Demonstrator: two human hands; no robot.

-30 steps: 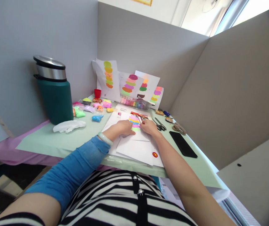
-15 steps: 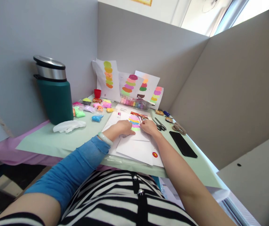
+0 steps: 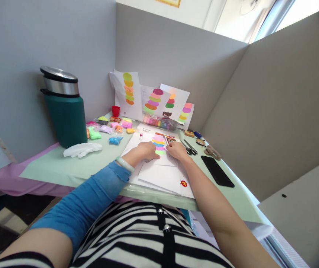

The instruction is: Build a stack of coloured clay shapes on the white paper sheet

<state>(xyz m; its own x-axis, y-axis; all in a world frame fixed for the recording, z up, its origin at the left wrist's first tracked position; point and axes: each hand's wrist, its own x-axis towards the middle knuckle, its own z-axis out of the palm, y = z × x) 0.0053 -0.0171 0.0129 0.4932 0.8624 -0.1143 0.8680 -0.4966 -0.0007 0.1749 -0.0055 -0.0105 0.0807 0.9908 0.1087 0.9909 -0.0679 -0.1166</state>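
Observation:
A white paper sheet (image 3: pixel 167 160) lies on the table with a stack of pink, yellow, blue, purple and green clay bands (image 3: pixel 158 145) on it. My left hand (image 3: pixel 147 150) rests on the sheet at the left of the bands, thumb stretched out apart from the fingers. At their right side, my right hand (image 3: pixel 176 149) is closed on a thin stick-like tool (image 3: pixel 166 140), whose tip reaches toward the bands. Its exact kind is too small to make out. More white paper (image 3: pixel 159 178) lies beneath.
Left are a green bottle (image 3: pixel 66 115), a crumpled tissue (image 3: pixel 83 149), clay packets (image 3: pixel 116 140) and a red cup (image 3: pixel 115 111). Coloured sheets (image 3: pixel 133 93) lean behind a clear clay case (image 3: pixel 159 122). Scissors (image 3: pixel 190 147) and a black phone (image 3: pixel 217 171) lie right.
The paper sheet with the clay bands has shifted slightly away from me, covering more of the printed page behind it. Both hands stay in nearly the same place.

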